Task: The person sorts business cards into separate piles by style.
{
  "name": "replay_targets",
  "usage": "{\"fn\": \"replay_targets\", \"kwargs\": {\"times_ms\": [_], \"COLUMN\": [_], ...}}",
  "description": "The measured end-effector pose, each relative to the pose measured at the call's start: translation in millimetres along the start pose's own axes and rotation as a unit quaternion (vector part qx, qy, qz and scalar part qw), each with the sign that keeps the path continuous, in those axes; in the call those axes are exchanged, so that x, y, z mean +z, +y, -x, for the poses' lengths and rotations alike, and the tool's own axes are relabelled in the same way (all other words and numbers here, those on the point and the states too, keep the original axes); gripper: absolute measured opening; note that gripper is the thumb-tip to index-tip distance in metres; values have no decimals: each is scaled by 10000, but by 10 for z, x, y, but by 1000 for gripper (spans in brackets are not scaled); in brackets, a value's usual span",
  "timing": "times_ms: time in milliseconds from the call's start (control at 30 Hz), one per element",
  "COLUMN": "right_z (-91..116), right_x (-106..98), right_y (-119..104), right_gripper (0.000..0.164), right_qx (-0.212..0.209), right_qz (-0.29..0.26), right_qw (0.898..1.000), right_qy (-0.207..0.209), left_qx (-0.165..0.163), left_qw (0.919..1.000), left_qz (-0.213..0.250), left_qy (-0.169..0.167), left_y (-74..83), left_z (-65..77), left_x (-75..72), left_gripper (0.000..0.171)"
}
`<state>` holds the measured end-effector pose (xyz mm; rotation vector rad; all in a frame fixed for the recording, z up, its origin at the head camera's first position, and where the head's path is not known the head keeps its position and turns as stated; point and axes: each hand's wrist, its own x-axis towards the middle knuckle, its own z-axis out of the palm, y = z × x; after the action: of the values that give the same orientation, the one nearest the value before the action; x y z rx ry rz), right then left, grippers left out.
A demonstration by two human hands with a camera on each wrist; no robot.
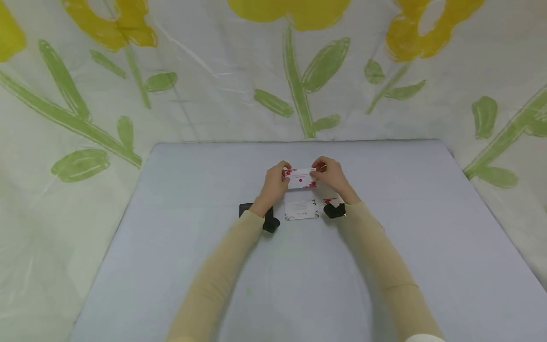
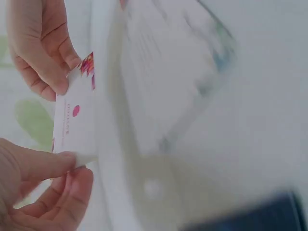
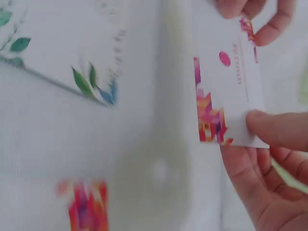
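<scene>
Both hands pinch one white card (image 1: 301, 179) with red floral corners and a red dot, held above the table. My left hand (image 1: 275, 184) grips its left edge between thumb and fingers, and my right hand (image 1: 332, 175) grips the right edge. In the right wrist view the card (image 3: 226, 91) shows pink and orange patterned corners and small print. Below it on the table lies a second white card (image 1: 301, 209) with leafy corners. A third red-patterned card (image 1: 331, 201) is partly hidden by the right wrist's black strap.
A black flat item (image 1: 245, 208) lies under the left wrist, partly covered by it. The pale table (image 1: 192, 190) extends to either side. Behind it hangs a white sheet (image 1: 205, 85) painted with yellow flowers and green leaves.
</scene>
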<state>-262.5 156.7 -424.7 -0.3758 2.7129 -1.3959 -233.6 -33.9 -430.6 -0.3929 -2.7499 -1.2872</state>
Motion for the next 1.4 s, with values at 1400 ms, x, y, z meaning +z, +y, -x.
{"fn": "replay_targets", "kwargs": {"times_ms": [1400], "right_z": [845], "right_x": [-509], "right_y": [327], "right_gripper": [14], "right_qx": [1119], "right_qz": [1332], "right_qw": [9842], "right_qy": [318], "left_qx": [7], "left_qw": [9963], "left_qz": [-311], "left_qy": [-799], "left_y": [570], "left_z": [287], "left_x": [861], "left_gripper": [9]}}
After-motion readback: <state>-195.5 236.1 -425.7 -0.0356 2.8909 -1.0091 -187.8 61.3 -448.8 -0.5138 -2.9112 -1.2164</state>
